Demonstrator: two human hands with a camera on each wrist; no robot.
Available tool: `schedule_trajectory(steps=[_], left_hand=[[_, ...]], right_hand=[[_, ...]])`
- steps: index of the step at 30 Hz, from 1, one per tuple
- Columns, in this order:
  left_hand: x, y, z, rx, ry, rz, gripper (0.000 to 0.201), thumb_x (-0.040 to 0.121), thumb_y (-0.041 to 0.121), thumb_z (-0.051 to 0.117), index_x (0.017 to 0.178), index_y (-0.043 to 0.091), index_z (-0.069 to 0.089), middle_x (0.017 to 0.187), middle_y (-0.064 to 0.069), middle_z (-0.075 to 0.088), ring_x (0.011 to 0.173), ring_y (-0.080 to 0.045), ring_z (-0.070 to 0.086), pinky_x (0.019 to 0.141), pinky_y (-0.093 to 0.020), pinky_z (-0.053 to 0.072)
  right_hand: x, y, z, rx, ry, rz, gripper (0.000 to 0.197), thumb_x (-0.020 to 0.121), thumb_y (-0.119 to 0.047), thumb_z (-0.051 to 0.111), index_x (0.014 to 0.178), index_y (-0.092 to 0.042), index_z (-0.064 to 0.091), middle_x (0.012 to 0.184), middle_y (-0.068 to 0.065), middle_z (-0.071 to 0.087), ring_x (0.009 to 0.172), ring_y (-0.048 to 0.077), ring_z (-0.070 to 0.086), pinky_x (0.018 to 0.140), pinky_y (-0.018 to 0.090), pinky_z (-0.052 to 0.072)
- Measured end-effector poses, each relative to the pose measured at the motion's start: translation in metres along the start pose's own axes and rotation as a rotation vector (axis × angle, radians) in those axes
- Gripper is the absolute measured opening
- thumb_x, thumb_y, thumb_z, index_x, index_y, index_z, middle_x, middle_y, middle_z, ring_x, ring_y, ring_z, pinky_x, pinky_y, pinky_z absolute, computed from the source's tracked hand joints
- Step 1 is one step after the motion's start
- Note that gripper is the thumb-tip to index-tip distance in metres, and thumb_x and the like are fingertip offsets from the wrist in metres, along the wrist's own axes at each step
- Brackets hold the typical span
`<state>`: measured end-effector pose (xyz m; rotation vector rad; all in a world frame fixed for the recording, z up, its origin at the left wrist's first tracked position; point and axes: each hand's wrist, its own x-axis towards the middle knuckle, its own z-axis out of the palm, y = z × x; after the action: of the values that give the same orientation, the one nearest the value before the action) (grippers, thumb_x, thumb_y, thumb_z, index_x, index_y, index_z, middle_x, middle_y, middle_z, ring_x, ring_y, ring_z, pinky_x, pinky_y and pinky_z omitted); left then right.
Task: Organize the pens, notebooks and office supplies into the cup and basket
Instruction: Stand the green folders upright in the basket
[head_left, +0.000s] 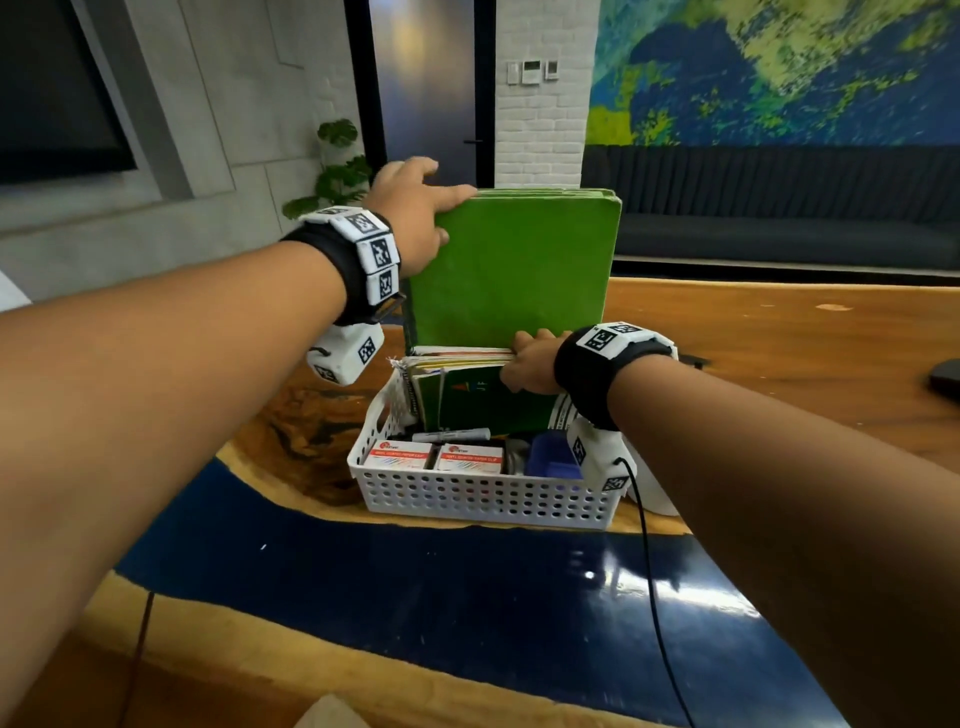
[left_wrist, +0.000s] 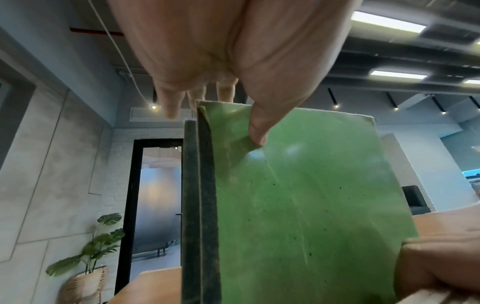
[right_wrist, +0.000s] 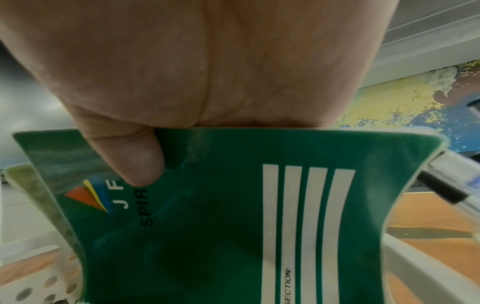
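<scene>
A large light-green notebook (head_left: 511, 270) stands upright at the far end of the white perforated basket (head_left: 483, 496). My left hand (head_left: 415, 208) grips its top left corner, thumb on the front cover (left_wrist: 306, 195) and fingers behind. In front of it stands a stack of smaller notebooks, the nearest one dark green (head_left: 483, 400) with a printed logo (right_wrist: 233, 216). My right hand (head_left: 530, 358) holds the top edge of that stack, thumb on the dark green cover. The cup is hidden behind my right wrist.
The basket's front holds two white and red boxes of paper clips (head_left: 434, 457), a marker (head_left: 452, 434) and a blue object (head_left: 550, 457). The basket sits on a wood and dark-blue resin table (head_left: 415, 597). A black cable (head_left: 654, 597) trails from my right wrist.
</scene>
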<state>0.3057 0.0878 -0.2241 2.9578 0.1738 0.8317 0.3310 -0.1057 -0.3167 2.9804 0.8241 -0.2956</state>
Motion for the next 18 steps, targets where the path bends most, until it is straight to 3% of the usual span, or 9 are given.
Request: schedule_trajectory(steps=[4,6,8,12,14,16,18], left_hand=[[0.009,0.003,0.013,0.059,-0.04,0.026,0.063,0.096,0.016,0.057,0.15,0.042,0.038,0.151,-0.002,0.04,0.139,-0.03,0.036,0.113,-0.037,0.031],[0.014,0.004,0.009,0.103,-0.088,0.025,0.066,0.095,0.018,0.057,0.151,0.044,0.034,0.15,-0.003,0.038,0.137,-0.032,0.038,0.113,-0.041,0.036],[0.011,0.005,0.003,0.141,-0.154,0.022,0.07,0.097,0.018,0.056,0.155,0.041,0.025,0.156,-0.005,0.033,0.141,-0.034,0.034,0.115,-0.043,0.033],[-0.022,0.013,-0.009,0.111,-0.199,0.01,0.08,0.1,0.021,0.054,0.16,0.024,0.001,0.168,-0.008,0.005,0.153,-0.036,0.002,0.125,-0.043,0.008],[-0.057,0.019,-0.015,0.059,-0.156,-0.021,0.089,0.097,0.026,0.059,0.16,0.023,-0.005,0.168,-0.007,-0.01,0.153,-0.036,-0.009,0.124,-0.05,0.006],[-0.102,0.027,-0.021,-0.038,-0.086,-0.068,0.095,0.092,0.035,0.066,0.16,0.028,-0.001,0.167,-0.006,-0.014,0.153,-0.035,-0.01,0.124,-0.053,0.008],[-0.154,0.036,-0.03,-0.22,-0.072,-0.121,0.084,0.088,0.04,0.07,0.157,0.033,0.022,0.165,-0.004,0.0,0.152,-0.029,0.008,0.124,-0.047,0.015]], right_hand=[[-0.001,0.0,-0.001,-0.055,-0.003,-0.006,0.052,0.098,-0.032,0.046,0.146,-0.016,0.035,0.149,0.013,0.032,0.139,0.039,0.029,0.112,0.046,0.027],[0.002,0.0,0.0,-0.059,-0.001,-0.028,0.055,0.098,-0.031,0.046,0.149,-0.012,0.032,0.153,0.015,0.028,0.142,0.039,0.026,0.114,0.046,0.024],[-0.001,-0.001,0.001,-0.054,0.007,-0.059,0.058,0.099,-0.029,0.044,0.151,-0.007,0.03,0.157,0.019,0.022,0.145,0.039,0.022,0.115,0.045,0.022],[-0.012,-0.003,-0.007,-0.153,0.011,-0.043,0.046,0.102,-0.028,0.045,0.145,-0.013,0.039,0.148,0.017,0.033,0.137,0.04,0.033,0.108,0.041,0.03],[-0.014,-0.004,-0.008,-0.162,0.016,-0.04,0.051,0.099,-0.033,0.049,0.145,-0.013,0.038,0.146,0.017,0.038,0.134,0.037,0.038,0.103,0.039,0.034],[-0.011,-0.004,-0.009,-0.129,0.011,-0.051,0.053,0.096,-0.036,0.054,0.142,-0.011,0.045,0.141,0.017,0.048,0.119,0.032,0.05,0.088,0.033,0.038],[-0.01,-0.001,-0.018,-0.09,0.0,-0.043,0.052,0.091,-0.042,0.063,0.132,-0.011,0.058,0.126,0.013,0.062,0.096,0.026,0.055,0.077,0.029,0.042]])
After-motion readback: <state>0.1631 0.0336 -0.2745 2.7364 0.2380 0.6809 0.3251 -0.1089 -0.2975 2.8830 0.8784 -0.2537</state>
